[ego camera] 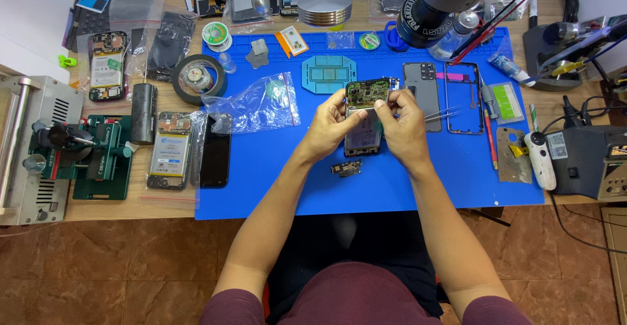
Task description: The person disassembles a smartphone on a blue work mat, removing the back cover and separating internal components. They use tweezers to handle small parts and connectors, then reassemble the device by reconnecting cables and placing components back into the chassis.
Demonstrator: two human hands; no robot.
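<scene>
Bench (117, 209): wooden, crowded with phone parts and tools, seen from above.
Mat (274, 181): blue, over the bench middle, landmark for all below.
Floor (98, 273): brown tiles, below the mat's near edge.
Left hand (332, 129): over mat centre, fingers curled around the phone's left edge, gripping it.
Right hand (403, 126): just right of the left hand, fingertips pinching the board's right edge, tweezers (443, 114) tucked in the same grip and pointing right.
Phone (363, 139): opened, back up, on mat centre between both hands.
Board (368, 93): green circuit board, lifted at the phone's top end, held by both hands.
Small part (345, 167): loose on the mat, just below the phone.
Bag (258, 103): clear plastic, on the mat's left half.
Frame (464, 96): empty phone frame, on the mat's right half, beside a grey back cover (421, 90).
Tape roll (199, 79): black, at the mat's top-left corner.
Microscope (444, 1): black, above the mat's far edge.
Clamp (98, 155): green, on the bench well left of the mat.
</scene>
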